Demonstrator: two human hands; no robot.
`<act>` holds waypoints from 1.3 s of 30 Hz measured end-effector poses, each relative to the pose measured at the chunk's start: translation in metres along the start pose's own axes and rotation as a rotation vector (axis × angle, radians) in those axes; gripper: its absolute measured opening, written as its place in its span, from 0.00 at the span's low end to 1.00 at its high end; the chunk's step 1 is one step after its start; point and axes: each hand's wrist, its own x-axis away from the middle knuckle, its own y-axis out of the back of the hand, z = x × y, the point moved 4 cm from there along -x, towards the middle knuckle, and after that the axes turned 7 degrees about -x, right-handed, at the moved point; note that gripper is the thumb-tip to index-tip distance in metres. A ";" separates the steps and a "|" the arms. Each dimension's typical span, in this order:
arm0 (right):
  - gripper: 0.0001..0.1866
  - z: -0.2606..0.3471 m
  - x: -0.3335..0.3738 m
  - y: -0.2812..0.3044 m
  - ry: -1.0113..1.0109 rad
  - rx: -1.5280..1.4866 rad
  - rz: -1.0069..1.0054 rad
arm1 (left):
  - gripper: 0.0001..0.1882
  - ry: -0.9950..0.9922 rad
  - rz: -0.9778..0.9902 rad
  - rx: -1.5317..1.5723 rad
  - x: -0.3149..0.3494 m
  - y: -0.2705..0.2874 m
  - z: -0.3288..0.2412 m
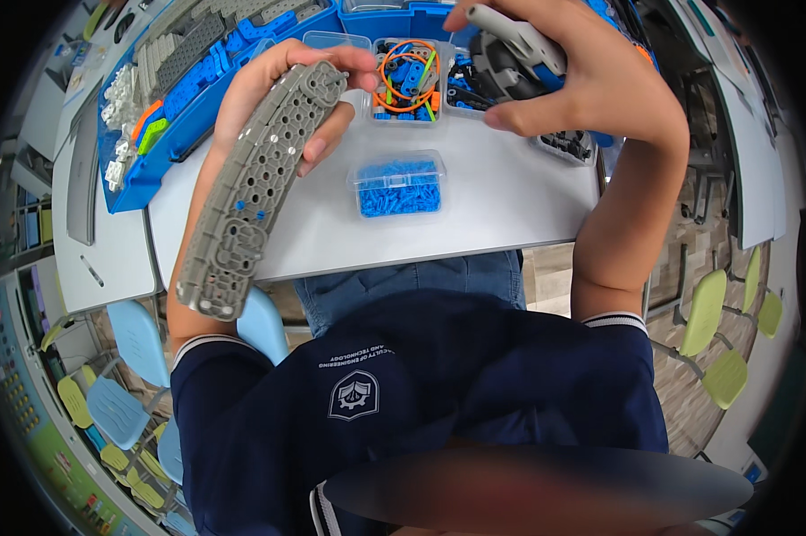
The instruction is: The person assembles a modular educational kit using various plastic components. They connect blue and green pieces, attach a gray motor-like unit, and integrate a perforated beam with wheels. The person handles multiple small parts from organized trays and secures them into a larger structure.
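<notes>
My left hand (249, 87) is closed round the upper part of a long, slightly curved grey assembly (258, 192). It is built of perforated plastic construction pieces, with several small blue pins in its holes, and slants down along my left forearm. Raised at the far right, my right hand (590, 85) curls its fingers and thumb around a round black part with a light grey bar (514, 55). The part's underside is hidden. Between and below my hands, a clear plastic box (401, 205) full of small blue pins stands on the white table (474, 237).
A blue tray (139, 192) of grey, blue and white pieces runs along the left. A clear box (376, 112) of mixed parts with orange rings stands at the back. Another clear box (574, 150) holds black pieces below my right hand. Chairs (139, 339) stand beyond the table.
</notes>
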 end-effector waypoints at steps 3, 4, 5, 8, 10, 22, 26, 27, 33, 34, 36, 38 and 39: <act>0.28 0.008 -0.006 -0.014 0.171 -0.201 -0.104 | 0.31 0.036 -0.011 0.132 0.002 -0.001 0.007; 0.27 0.010 -0.009 -0.019 0.227 -0.253 -0.131 | 0.32 0.049 -0.046 0.162 0.002 -0.001 0.010; 0.27 0.010 -0.011 -0.022 0.257 -0.259 -0.143 | 0.35 0.049 -0.023 0.189 0.000 -0.003 0.013; 0.28 0.013 -0.010 -0.024 0.310 -0.150 -0.173 | 0.36 0.018 0.026 0.317 -0.002 -0.007 0.021; 0.29 0.013 -0.020 -0.026 0.283 -0.279 -0.113 | 0.36 -0.034 0.065 0.338 -0.003 -0.007 0.025; 0.37 -0.005 -0.032 -0.038 0.224 -1.515 0.072 | 0.29 -0.175 0.301 0.593 0.016 -0.013 0.060; 0.33 0.000 -0.040 -0.049 0.317 -1.326 0.131 | 0.26 -0.191 0.230 0.580 0.026 -0.003 0.062; 0.36 0.000 -0.041 -0.052 0.346 -1.285 0.057 | 0.24 -0.197 0.215 0.569 0.029 -0.002 0.062; 0.36 0.003 -0.040 -0.056 0.258 -1.486 0.132 | 0.20 -0.238 0.230 0.544 0.031 -0.002 0.053; 0.37 -0.001 -0.035 -0.056 0.146 -1.422 0.010 | 0.19 -0.280 0.245 0.512 0.034 -0.001 0.049; 0.27 0.000 -0.023 -0.056 0.165 -1.200 -0.128 | 0.18 -0.338 0.276 0.455 0.043 0.006 0.040; 0.27 0.001 -0.005 -0.058 0.178 -0.766 -0.250 | 0.18 -0.416 0.083 0.470 0.063 0.026 0.036; 0.26 -0.001 0.003 -0.060 0.137 -0.673 -0.276 | 0.19 -0.458 0.042 0.445 0.078 0.035 0.033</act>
